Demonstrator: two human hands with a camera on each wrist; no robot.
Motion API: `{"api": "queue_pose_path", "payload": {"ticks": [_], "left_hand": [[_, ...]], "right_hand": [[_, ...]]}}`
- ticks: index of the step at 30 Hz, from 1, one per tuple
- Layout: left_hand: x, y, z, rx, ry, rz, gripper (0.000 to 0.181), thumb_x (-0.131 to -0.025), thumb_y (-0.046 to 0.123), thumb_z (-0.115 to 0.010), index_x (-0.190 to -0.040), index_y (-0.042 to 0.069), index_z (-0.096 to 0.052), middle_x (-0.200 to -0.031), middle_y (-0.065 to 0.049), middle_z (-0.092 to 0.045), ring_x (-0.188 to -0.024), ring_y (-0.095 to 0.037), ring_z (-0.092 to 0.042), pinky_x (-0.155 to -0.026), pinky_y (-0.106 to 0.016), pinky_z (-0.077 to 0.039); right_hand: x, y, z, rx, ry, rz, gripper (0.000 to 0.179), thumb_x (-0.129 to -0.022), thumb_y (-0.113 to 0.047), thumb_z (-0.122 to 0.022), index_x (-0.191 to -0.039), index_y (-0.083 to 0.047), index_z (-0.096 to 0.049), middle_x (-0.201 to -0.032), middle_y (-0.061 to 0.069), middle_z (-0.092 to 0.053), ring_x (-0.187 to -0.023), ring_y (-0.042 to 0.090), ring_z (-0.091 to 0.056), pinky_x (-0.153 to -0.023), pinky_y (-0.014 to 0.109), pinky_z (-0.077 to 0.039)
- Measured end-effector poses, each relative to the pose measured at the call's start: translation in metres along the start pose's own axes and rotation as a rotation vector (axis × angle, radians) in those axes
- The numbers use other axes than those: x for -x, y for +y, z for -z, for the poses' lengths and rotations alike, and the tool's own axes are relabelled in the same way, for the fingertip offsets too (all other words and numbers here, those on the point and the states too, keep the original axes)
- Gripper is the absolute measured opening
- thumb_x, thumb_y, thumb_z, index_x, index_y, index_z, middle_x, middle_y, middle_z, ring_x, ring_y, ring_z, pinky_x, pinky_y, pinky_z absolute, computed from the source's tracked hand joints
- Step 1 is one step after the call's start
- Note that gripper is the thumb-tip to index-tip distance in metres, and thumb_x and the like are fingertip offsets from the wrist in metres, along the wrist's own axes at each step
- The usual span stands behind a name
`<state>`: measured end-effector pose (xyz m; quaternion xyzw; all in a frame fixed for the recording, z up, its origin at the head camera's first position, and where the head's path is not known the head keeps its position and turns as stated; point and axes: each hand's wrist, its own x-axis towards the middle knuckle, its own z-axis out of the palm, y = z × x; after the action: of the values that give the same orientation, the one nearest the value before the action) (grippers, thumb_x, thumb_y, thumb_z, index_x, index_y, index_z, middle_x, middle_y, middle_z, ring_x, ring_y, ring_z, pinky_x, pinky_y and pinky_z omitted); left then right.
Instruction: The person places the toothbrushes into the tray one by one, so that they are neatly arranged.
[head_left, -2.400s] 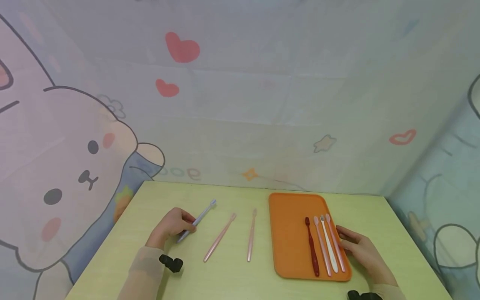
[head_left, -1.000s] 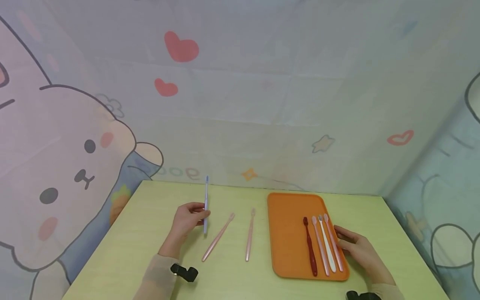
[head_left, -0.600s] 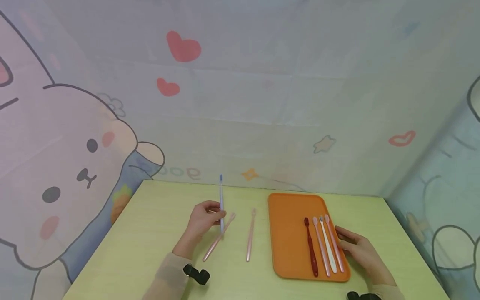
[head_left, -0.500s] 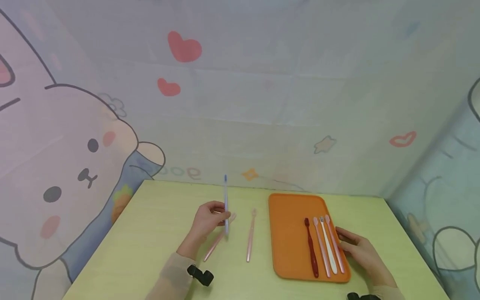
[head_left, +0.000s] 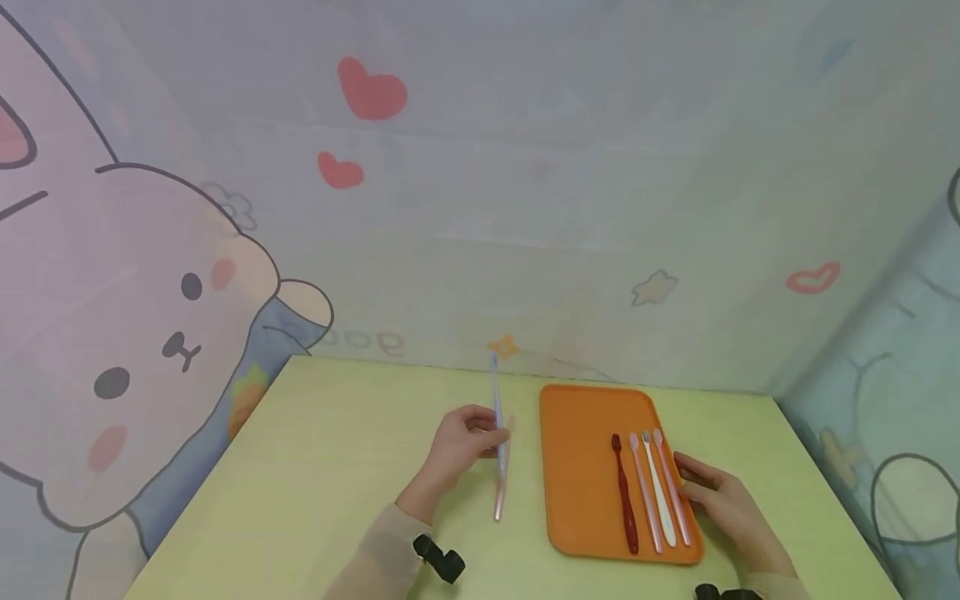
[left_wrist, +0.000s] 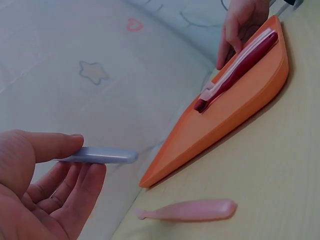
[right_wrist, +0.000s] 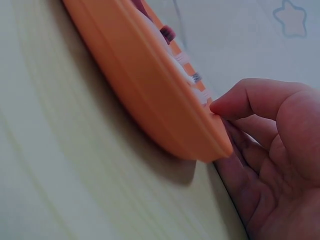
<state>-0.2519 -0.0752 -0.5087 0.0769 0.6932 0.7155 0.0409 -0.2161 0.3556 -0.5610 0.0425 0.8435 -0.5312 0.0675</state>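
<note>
Left hand [head_left: 461,443] pinching, right hand [head_left: 723,496] gripping, well apart.
The left thumb [left_wrist: 56,145] lies nearly straight above bent fingers [left_wrist: 82,200], the left forearm [head_left: 386,546] slanting up from the lower edge; the right thumb [right_wrist: 260,97] is bent at its joint, and most of the right arm [head_left: 776,577] is out of sight.

Lavender brush [left_wrist: 107,156] is up in the air, bristle end pointing away, and from the head view it partly covers a loose pink brush [left_wrist: 195,210] that's lying a bit left of the tray [head_left: 581,500]. Tray's plain orange, rounded corners, low rim, and on its right half there's a pretty neat row, left to right: red brush [head_left: 627,504], inner pink brush [head_left: 647,497], white brush [head_left: 660,502], outer pink brush [head_left: 673,492], all heads at the far end.
</note>
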Motion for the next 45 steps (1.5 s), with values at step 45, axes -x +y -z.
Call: {"api": "queue_pose_path", "payload": {"ticks": [45], "left_hand": [[0.009,-0.031,-0.113,-0.097,-0.097,0.169,0.024,-0.088,-0.002,-0.085,-0.107,-0.004,-0.071,-0.086,-0.007,-0.073,-0.067,-0.021,-0.075,-0.063,-0.035,-0.065]], "right_hand": [[-0.004,0.002,-0.005,-0.009,-0.001,-0.014,0.063,-0.106,-0.016,-0.065,-0.161,0.004,-0.040,-0.158,0.030,-0.048,-0.121,0.008,-0.061,-0.088,0.024,-0.059]]}}
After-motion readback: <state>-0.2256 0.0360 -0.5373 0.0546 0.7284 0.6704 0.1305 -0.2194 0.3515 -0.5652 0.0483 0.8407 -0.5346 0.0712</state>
